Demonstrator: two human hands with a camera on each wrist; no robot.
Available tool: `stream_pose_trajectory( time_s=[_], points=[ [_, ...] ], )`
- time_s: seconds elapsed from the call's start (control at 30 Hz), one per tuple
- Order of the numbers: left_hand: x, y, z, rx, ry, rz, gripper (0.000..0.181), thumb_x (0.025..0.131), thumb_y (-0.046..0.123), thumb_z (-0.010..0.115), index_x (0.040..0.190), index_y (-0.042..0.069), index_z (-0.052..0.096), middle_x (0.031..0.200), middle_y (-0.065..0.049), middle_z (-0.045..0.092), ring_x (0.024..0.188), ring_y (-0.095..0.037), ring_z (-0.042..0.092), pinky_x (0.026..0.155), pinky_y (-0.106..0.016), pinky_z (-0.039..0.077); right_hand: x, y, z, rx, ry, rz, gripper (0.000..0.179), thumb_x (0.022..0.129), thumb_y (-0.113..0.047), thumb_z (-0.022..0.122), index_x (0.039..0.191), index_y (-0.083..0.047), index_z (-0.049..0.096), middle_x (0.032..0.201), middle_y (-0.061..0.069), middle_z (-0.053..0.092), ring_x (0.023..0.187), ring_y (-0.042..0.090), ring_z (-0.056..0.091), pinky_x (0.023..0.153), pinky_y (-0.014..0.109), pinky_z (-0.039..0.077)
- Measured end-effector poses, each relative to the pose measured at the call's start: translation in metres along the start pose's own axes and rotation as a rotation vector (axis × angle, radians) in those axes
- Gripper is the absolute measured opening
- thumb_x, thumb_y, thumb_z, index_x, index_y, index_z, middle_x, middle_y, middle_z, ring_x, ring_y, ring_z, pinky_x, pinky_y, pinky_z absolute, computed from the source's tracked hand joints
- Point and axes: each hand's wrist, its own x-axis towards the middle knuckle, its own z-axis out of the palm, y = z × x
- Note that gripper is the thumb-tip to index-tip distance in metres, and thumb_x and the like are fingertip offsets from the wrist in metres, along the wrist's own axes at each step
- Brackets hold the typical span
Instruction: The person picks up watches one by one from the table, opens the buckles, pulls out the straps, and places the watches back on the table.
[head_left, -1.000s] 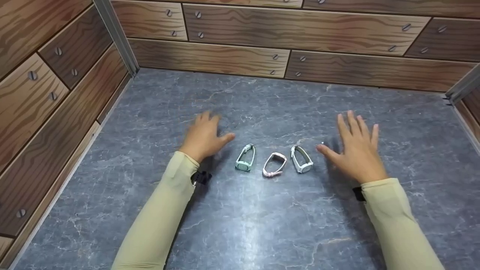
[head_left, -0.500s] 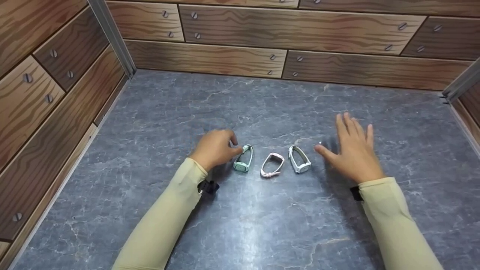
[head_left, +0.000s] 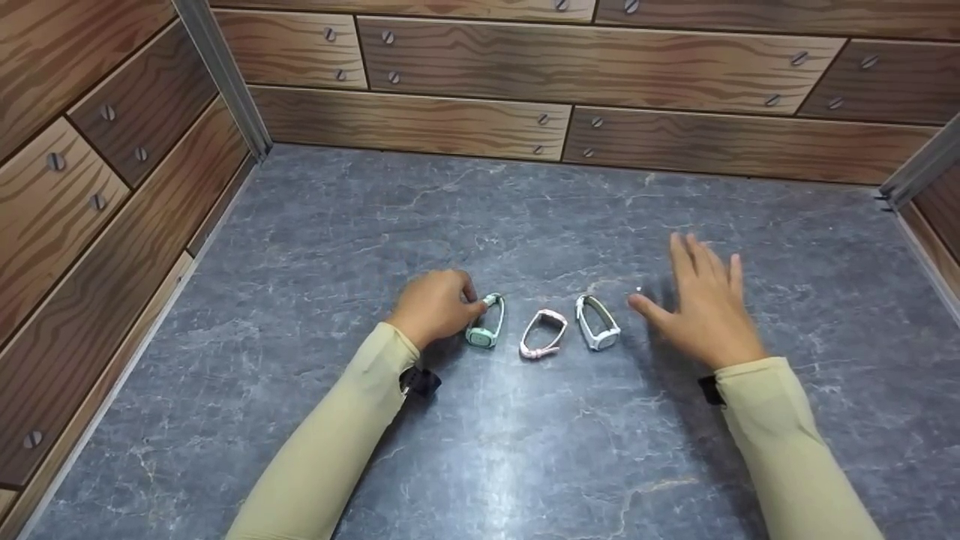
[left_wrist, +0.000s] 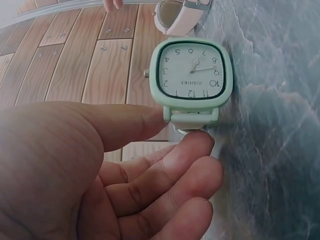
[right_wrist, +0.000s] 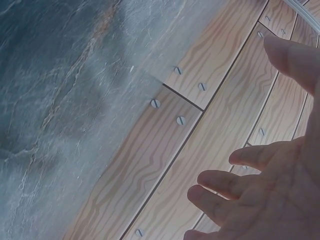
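Observation:
On the grey marbled tabletop (head_left: 420,202) a mint-green wristwatch (head_left: 481,337) stands on its edge, its band buckled in a loop. My left hand (head_left: 435,304) reaches it from the left and pinches its strap between thumb and forefinger. Close up in the left wrist view, the square dial of the green watch (left_wrist: 192,70) appears upside down above the fingertips. A pink wristwatch (head_left: 529,349) lies in the middle, and a white wristwatch (head_left: 604,337) is to its right, both looped. My right hand (head_left: 701,307) hovers right of the white watch, fingers spread, holding nothing.
Wood-patterned panels (head_left: 465,56) wall the back, with another panel (head_left: 67,247) along the left side. Grey metal posts (head_left: 225,82) mark the corners. A tiny white speck (head_left: 638,289) lies near my right thumb.
My left hand has come down and to the right, its fingers closing from spread onto the green watch's strap. The right hand has stayed nearly in place.

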Motion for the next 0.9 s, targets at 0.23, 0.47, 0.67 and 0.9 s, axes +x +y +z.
stream_pose_trajectory(
  time_s=[0.23, 0.47, 0.67, 0.9],
  points=[
    [0.0, -0.001, 0.003, 0.01, 0.003, 0.037, 0.011, 0.091, 0.021, 0.071, 0.092, 0.012, 0.076, 0.092, -0.004, 0.075, 0.079, -0.024, 0.065, 0.075, -0.043, 0.056, 0.001, 0.0, 0.002, -0.003, -0.019, 0.007, 0.107, 0.097, -0.063, 0.061, 0.164, 0.001, 0.008, 0.166, 0.033, 0.013, 0.153, 0.052, 0.013, 0.121, 0.061, -0.016],
    [0.002, 0.0, 0.003, 0.013, 0.006, 0.048, 0.011, 0.089, 0.02, 0.073, 0.095, 0.011, 0.077, 0.09, -0.003, 0.075, 0.08, -0.023, 0.066, 0.076, -0.043, 0.056, 0.001, 0.002, 0.001, 0.009, -0.025, 0.007, 0.105, 0.097, -0.059, 0.064, 0.164, 0.001, 0.009, 0.166, 0.033, 0.013, 0.152, 0.052, 0.013, 0.121, 0.061, -0.014],
    [0.002, 0.001, -0.001, -0.002, 0.028, 0.031, 0.013, 0.09, 0.02, 0.073, 0.098, 0.01, 0.076, 0.086, -0.001, 0.073, 0.074, -0.02, 0.064, 0.072, -0.042, 0.055, 0.001, 0.002, 0.002, 0.021, -0.049, 0.001, 0.105, 0.097, -0.056, 0.065, 0.164, -0.001, 0.007, 0.166, 0.032, 0.013, 0.154, 0.05, 0.012, 0.122, 0.061, -0.01],
    [0.001, 0.004, -0.008, -0.027, 0.047, 0.029, 0.016, 0.091, 0.022, 0.072, 0.101, 0.011, 0.075, 0.08, 0.0, 0.07, 0.068, -0.018, 0.061, 0.067, -0.038, 0.052, 0.001, 0.0, -0.001, 0.039, -0.052, -0.001, 0.103, 0.098, -0.054, 0.065, 0.164, 0.0, 0.009, 0.166, 0.033, 0.014, 0.153, 0.051, 0.013, 0.123, 0.061, -0.007]
  ],
)
